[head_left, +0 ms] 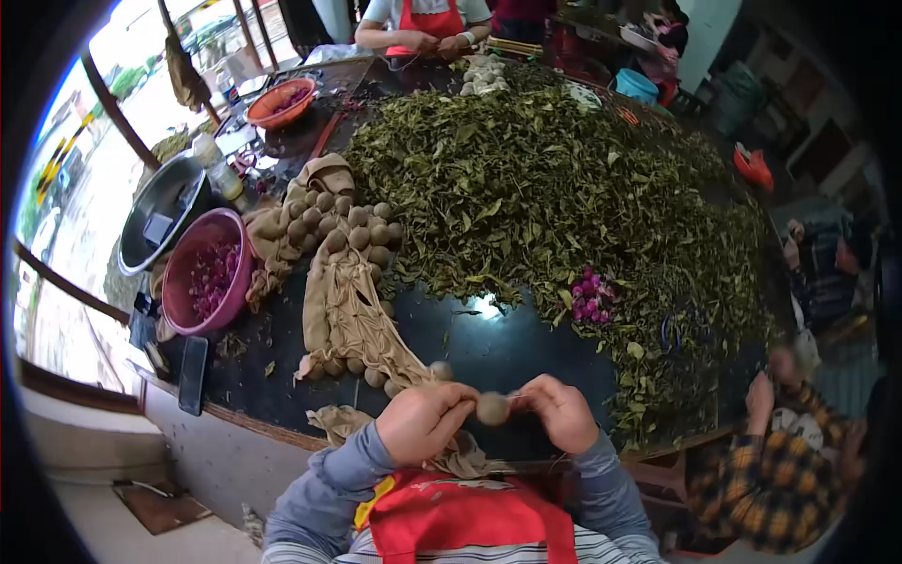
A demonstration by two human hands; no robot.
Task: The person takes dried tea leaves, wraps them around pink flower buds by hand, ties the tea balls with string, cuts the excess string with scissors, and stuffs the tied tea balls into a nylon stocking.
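Observation:
Between my two hands is a small round cloth-wrapped ball (491, 409), tan like the fabric beside it. My left hand (425, 423) is closed, thumb and fingertips pinching the ball's left side. My right hand (561, 412) is closed too, its fingertips pinched at the right of the ball on what looks like a thin thread. A long tan cloth (329, 305) with many tied round balls lies to the left, stretching toward my left hand. Some loose cloth (462, 458) hangs under my hands at the table edge.
A big heap of green leaves (507, 179) covers much of the dark table (470, 343). Purple flowers (592, 296) lie on it. At left are a pink basin (246, 273), a metal basin (127, 249) and a phone (193, 376). Other people sit across and at right.

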